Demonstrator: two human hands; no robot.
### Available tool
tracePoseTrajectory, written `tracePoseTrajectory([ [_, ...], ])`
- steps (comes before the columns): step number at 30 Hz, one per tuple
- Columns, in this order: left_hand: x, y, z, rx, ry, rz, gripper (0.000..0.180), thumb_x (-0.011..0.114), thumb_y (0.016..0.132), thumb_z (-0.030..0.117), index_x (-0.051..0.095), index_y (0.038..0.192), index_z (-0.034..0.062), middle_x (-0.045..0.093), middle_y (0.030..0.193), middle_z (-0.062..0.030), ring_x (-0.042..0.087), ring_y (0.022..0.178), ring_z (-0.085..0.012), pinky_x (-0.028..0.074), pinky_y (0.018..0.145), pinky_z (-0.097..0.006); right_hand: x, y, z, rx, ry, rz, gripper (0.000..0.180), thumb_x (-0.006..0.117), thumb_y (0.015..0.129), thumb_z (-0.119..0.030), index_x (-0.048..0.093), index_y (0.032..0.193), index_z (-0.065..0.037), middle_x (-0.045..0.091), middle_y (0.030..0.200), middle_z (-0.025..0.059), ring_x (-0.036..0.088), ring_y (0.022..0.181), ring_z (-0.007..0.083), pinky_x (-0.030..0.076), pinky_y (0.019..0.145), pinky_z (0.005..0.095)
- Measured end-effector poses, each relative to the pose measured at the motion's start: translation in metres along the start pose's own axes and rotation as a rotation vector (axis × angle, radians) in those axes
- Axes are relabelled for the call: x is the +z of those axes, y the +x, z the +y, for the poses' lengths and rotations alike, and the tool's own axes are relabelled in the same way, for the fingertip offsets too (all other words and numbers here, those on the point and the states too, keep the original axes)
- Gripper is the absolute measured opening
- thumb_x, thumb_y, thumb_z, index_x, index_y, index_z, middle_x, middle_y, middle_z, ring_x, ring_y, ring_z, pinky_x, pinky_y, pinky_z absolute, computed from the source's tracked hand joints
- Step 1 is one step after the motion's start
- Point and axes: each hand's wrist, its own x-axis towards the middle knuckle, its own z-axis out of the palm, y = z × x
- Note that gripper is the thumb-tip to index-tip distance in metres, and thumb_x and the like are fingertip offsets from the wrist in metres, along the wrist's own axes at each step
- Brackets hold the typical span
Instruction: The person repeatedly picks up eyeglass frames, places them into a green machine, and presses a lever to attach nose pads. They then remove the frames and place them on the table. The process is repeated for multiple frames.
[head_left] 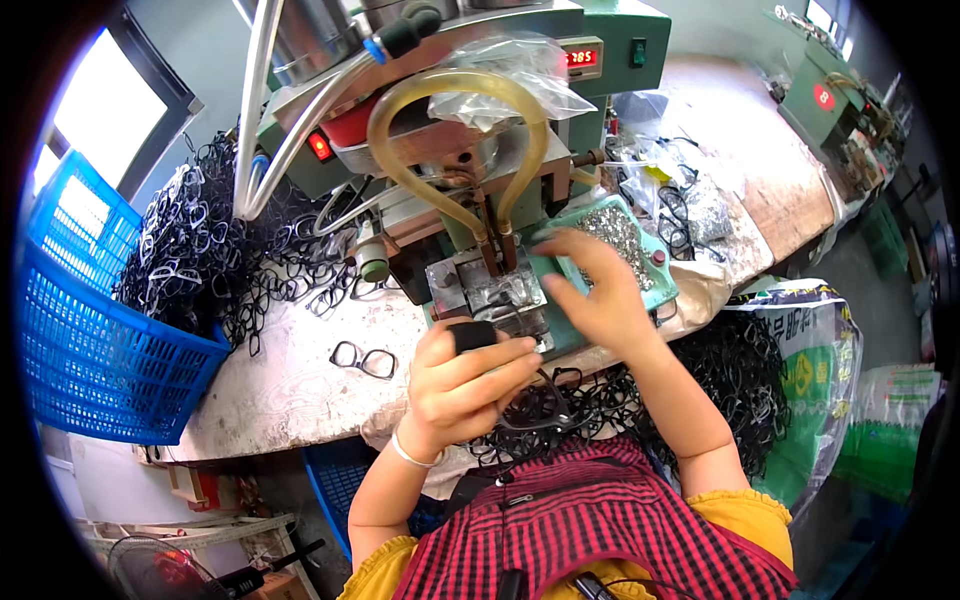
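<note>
My left hand [465,385] is closed on a black glasses frame [540,408], which hangs below its fingers. A black wrap [472,336] shows on a digit of that hand. Just beyond lies the metal fixture [490,295] of a green bench machine, with two copper-coloured electrode tips [500,255] pointing down at it. My right hand [605,300] hovers to the right of the fixture, thumb and fingers apart, with nothing visible between them. Beside it sits a green tray [658,290] of small metal parts [615,235], partly hidden by the hand.
Black glasses frames [205,230] are heaped at the left by a blue basket [120,330]. A single frame [363,360] lies on the worktable [290,400]. More frames [740,390] fill a sack [820,380] at the right. A yellowish hose [385,125] loops above the electrodes.
</note>
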Motion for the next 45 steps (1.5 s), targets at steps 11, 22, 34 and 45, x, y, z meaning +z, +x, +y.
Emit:
tracePoseTrajectory([
  [11, 0.008, -0.009, -0.011, 0.0, -0.057, -0.039, 0.022, 0.078, 0.075, 0.01, 0.078, 0.097, 0.0113, 0.075, 0.105, -0.0042, 0.064, 0.077, -0.022, 0.054, 0.081, -0.04, -0.009, -0.024, 0.107, 0.068, -0.45, 0.272, 0.011, 0.077, 0.074, -0.012, 0.075, 0.083, -0.007, 0.07, 0.116, 0.0176, 0.059, 0.121, 0.0355, 0.044, 0.105, 0.0435],
  [22, -0.032, -0.086, 0.018, -0.469, 0.03, 0.586, 0.026, 0.068, 0.087, 0.002, 0.071, 0.112, -0.0004, 0.073, 0.114, -0.0123, 0.068, 0.108, -0.0257, 0.05, 0.102, -0.037, -0.01, -0.039, 0.105, 0.332, 0.475, 0.613, 0.005, 0.065, 0.096, -0.004, 0.065, 0.099, -0.001, 0.063, 0.087, -0.0014, 0.056, 0.079, 0.0037, 0.044, 0.073, 0.0187],
  [34, -0.045, -0.175, -0.093, -1.06, 0.73, -0.106, 0.017, 0.078, 0.078, 0.01, 0.077, 0.094, 0.0066, 0.056, 0.143, -0.019, 0.05, 0.128, -0.0416, 0.041, 0.108, -0.046, 0.015, -0.008, 0.092, 0.379, 0.359, 0.432, 0.014, 0.07, 0.091, -0.003, 0.073, 0.104, 0.0, 0.071, 0.098, 0.002, 0.063, 0.09, 0.0093, 0.048, 0.082, 0.0222],
  [45, -0.051, -0.136, -0.083, -0.947, 0.475, 0.6, 0.013, 0.059, 0.101, 0.013, 0.06, 0.095, 0.0015, 0.07, 0.095, -0.0097, 0.063, 0.086, -0.0187, 0.049, 0.078, -0.031, -0.026, -0.069, 0.061, 0.275, 0.136, 0.527, 0.014, 0.072, 0.085, 0.004, 0.072, 0.098, 0.002, 0.071, 0.097, 0.0046, 0.064, 0.094, 0.0138, 0.049, 0.086, 0.0274],
])
